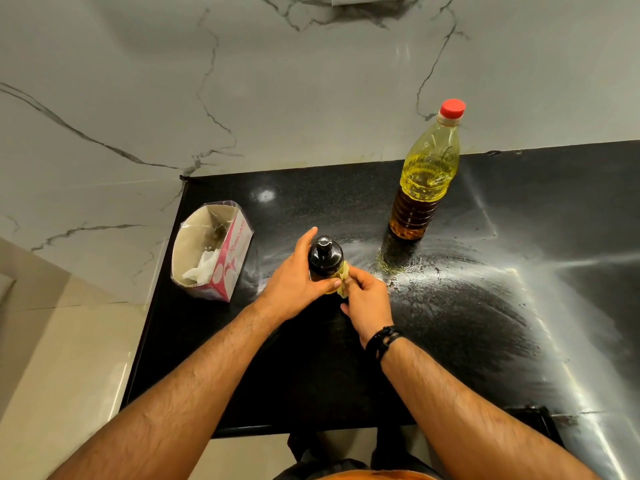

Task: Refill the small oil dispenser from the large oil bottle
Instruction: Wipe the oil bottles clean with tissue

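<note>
The small oil dispenser (325, 258) with its black pump top stands upright on the black counter (311, 368), seen from above. My left hand (294, 282) grips its body from the left, thumb across the front. My right hand (369, 301) pinches a small yellowish wad of tissue (344, 277) against the dispenser's right side. The large oil bottle (426, 174), clear plastic with yellow oil and a red cap on, stands upright behind and to the right, untouched.
A pink and white tissue box (211, 251), torn open at the top, sits on the counter's left edge. Wet, oily smears (450, 271) spread over the counter right of the dispenser. Marble wall behind; the counter's front edge is near my body.
</note>
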